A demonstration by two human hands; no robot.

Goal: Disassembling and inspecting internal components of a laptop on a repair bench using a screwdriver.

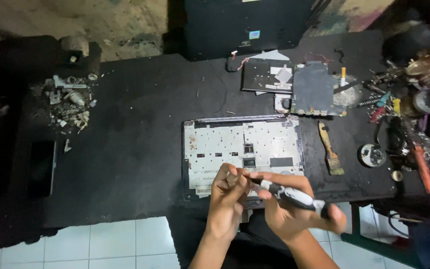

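Note:
An opened laptop base [242, 144] with a pale metal inner plate lies on the black table [135, 149] in front of me. My right hand [284, 209] grips a black and white screwdriver [289, 195], its tip pointing left toward my left hand. My left hand [227, 197] is over the near edge of the laptop base, fingertips pinched together at the screwdriver tip; what they pinch is too small to tell.
A dark circuit board [314, 89] and a black panel [267, 75] lie behind the laptop. A wooden brush [330, 149] is to its right. Tools and tins [409, 114] crowd the right side. Metal scraps [70, 102] and a phone [41, 167] lie left.

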